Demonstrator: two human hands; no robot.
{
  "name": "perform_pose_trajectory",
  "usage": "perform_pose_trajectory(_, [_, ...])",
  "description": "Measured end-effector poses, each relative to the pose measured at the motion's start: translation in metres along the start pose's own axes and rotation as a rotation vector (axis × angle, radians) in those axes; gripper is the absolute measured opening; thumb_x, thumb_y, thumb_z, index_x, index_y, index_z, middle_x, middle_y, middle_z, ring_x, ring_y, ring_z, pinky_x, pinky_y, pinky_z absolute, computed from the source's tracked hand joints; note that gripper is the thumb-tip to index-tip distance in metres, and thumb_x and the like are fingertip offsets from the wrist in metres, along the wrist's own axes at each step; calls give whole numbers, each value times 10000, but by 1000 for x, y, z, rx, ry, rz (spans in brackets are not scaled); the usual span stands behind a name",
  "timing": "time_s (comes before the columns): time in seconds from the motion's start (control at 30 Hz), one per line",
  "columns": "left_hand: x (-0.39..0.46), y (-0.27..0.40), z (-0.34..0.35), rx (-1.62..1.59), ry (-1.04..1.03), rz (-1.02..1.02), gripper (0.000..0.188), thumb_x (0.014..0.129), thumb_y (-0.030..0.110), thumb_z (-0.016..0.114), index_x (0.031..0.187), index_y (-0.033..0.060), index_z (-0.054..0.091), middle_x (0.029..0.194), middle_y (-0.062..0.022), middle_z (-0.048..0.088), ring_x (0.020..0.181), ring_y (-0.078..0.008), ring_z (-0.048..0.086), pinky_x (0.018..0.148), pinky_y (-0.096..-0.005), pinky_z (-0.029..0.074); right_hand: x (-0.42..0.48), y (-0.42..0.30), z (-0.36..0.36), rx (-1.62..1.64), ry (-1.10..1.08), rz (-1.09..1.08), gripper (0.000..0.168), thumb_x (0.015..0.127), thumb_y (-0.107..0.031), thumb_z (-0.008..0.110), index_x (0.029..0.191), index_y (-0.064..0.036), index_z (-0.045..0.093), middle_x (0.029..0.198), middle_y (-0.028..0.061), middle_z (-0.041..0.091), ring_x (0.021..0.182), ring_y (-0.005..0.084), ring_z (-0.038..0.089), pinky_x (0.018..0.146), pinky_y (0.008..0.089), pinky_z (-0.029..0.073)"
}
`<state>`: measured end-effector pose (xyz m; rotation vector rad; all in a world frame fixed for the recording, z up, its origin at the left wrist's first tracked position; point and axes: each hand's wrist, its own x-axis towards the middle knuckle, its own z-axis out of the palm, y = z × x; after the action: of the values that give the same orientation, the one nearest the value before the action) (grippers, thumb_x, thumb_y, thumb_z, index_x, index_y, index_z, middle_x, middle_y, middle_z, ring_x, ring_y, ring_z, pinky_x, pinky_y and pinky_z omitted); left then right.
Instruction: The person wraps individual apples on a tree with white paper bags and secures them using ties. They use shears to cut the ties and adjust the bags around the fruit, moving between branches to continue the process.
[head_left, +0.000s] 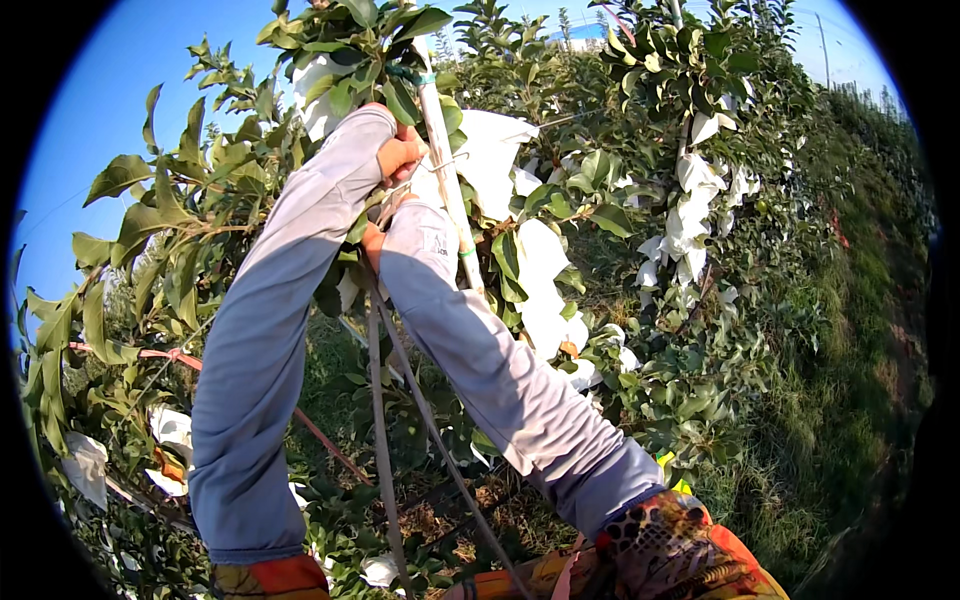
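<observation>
Both arms, in grey sleeves, reach up into a fruit tree beside a pale upright pole (444, 161). My left hand (403, 155) has its fingers bent close to the pole, at a thin wire (442, 165); what it grips is too small to tell. Lower down, my right hand (375, 238) is mostly hidden behind its own sleeve, near thin stems; its fingers cannot be made out. Two long thin stems or cords (382, 420) run down from between the wrists. A white bag (491, 154) hangs just right of the pole, and another (319, 94) is above my left wrist.
Leafy branches (180, 202) spread at the left. A pink cord (165, 354) crosses behind my left forearm. More white bags (544, 285) hang along the trees at the right, beside a grassy strip (847, 390). A wire (562, 120) runs off right from the pole.
</observation>
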<state>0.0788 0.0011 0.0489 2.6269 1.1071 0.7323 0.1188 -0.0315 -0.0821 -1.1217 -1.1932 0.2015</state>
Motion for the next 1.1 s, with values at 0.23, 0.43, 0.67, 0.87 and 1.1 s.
perform_pose_trajectory(0.23, [-2, -1, 0, -117, -10, -57, 210, 812, 166, 630, 667, 52, 530, 555, -16, 526, 450, -106, 477, 403, -252, 374, -3, -14, -17, -18, -77, 13, 371, 709, -330, 713, 826, -1, 588, 786, 204, 612, 759, 365, 600, 691, 427, 470])
perform_pose_trajectory(0.43, [8, -5, 6, -190, -39, -94, 193, 818, 152, 616, 675, 52, 534, 553, -24, 525, 450, -111, 478, 402, -260, 373, 3, 0, -15, 27, -44, -70, 383, 696, -336, 736, 759, 14, 592, 725, 197, 604, 691, 354, 589, 644, 418, 467])
perform_pose_trajectory(0.67, [1, -8, 3, -192, -27, -88, 189, 823, 151, 610, 679, 52, 537, 551, -24, 523, 446, -113, 476, 401, -262, 371, 8, -1, -13, -72, -40, -166, 445, 647, -360, 772, 787, 29, 606, 725, 178, 617, 682, 335, 605, 625, 400, 481])
perform_pose_trajectory(0.87, [2, -9, 5, -214, -27, -75, 186, 827, 149, 605, 682, 52, 539, 548, -24, 521, 443, -114, 475, 400, -264, 370, 20, -14, -23, -139, -177, 15, 491, 627, -394, 776, 814, 37, 632, 759, 191, 637, 722, 320, 623, 654, 386, 492])
perform_pose_trajectory(1.1, [2, -9, 10, -240, -24, -63, 183, 831, 147, 599, 686, 52, 541, 545, -24, 519, 439, -115, 472, 399, -266, 369, 38, -25, -37, -393, -510, 110, 550, 645, -387, 729, 1047, -52, 561, 926, 119, 625, 866, 256, 594, 756, 314, 493])
